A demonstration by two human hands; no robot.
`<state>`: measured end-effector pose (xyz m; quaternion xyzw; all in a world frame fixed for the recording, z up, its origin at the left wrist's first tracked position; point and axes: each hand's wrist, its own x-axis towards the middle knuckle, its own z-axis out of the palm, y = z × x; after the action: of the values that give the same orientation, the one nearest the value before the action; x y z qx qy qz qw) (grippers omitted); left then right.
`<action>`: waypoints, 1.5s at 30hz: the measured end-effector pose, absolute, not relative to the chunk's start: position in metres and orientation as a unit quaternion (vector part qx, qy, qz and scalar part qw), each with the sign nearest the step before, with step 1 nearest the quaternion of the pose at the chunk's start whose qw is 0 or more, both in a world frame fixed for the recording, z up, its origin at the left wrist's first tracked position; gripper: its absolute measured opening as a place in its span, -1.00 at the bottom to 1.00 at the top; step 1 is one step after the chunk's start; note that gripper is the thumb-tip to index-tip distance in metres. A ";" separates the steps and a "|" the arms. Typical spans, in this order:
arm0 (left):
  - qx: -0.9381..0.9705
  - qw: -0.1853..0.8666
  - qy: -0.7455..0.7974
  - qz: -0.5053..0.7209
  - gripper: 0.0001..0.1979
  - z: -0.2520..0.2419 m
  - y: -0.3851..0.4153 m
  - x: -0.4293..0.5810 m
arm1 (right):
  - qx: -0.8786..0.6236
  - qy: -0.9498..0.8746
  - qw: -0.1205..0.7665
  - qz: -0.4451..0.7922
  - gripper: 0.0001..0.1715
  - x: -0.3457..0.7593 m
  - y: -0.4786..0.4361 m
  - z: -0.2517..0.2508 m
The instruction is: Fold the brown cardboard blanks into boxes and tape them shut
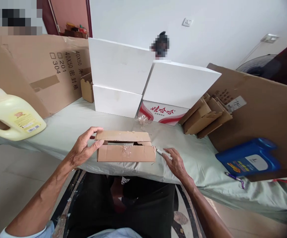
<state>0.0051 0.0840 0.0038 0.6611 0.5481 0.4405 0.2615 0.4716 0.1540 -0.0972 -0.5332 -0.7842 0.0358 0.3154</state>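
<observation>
A small brown cardboard box (126, 154) lies near the front edge of the cloth-covered table, with a dark gap between its two top flaps. Crumpled clear tape clings to its front side. My left hand (84, 145) grips the box's left end, thumb at the gap and fingers over the far flap. At the right end, my right hand (174, 162) pinches a slim whitish tool (159, 151) between thumb and fingers. Its tip points at the box's right corner, where the cardboard edge looks ragged; whether it touches is unclear.
Behind the box stand stacked white boxes (120, 66) and crumpled clear tape (143, 119). A yellow jug (17, 114) is at left, a blue bottle (251, 158) at right. Folded cardboard (203, 115) leans by a large carton panel (262, 112). A purple-handled tool (235, 178) lies at the front right.
</observation>
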 end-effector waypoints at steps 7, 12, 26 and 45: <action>0.682 0.162 0.528 0.479 -0.66 0.018 0.111 0.010 | -0.300 -0.875 0.380 0.011 -0.46 0.383 0.131 0.012; 0.707 0.118 0.505 0.480 -0.67 0.021 0.114 0.011 | -0.266 -0.923 0.276 0.015 -0.22 0.348 0.138 0.039; 0.757 -0.029 0.479 0.442 -0.65 0.019 0.110 0.021 | -0.261 -0.885 0.357 -0.144 -0.85 0.353 0.104 0.023; 0.807 0.049 0.538 0.240 -0.61 0.045 0.088 0.037 | -0.220 -0.957 0.175 -0.077 -0.72 0.356 0.122 0.065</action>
<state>0.0373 0.0880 0.0453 0.8065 0.5379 0.2404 0.0488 0.3561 0.1223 0.0647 -0.2196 -0.9567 -0.0771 0.1746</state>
